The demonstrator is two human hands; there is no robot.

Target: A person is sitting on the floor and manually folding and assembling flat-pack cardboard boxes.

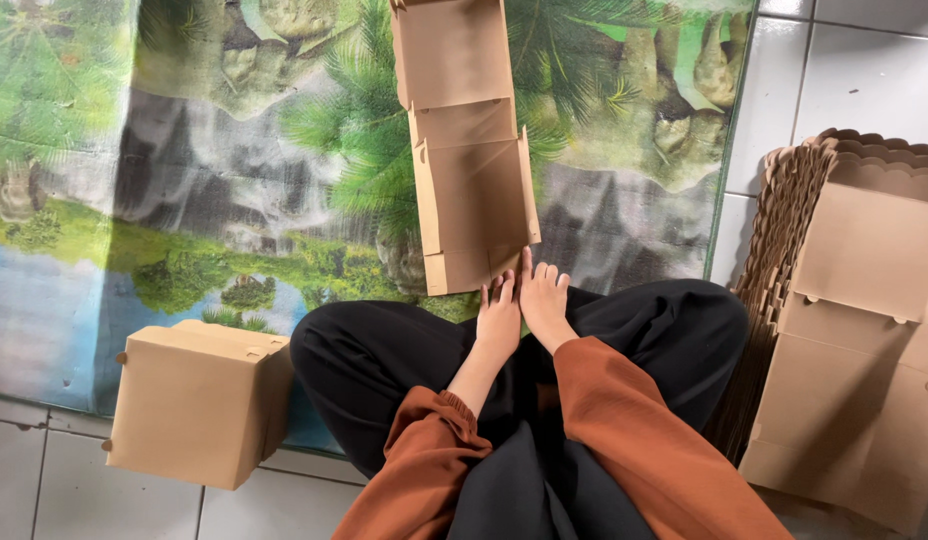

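Note:
A half-folded brown cardboard box [471, 150] lies open on the mat in front of me, its lid flap stretched away from me. My left hand [498, 318] and my right hand [542, 295] rest side by side at the box's near edge, fingers extended and touching its front wall. Neither hand grips anything. My rust-coloured sleeves and black trousers [384, 365] fill the lower middle.
A finished, closed cardboard box [197, 400] stands at the lower left, half on the mat. A tall stack of flat cardboard box blanks [854, 310] lies on the right over white floor tiles [864, 70]. The printed landscape mat [184, 170] covers the floor ahead.

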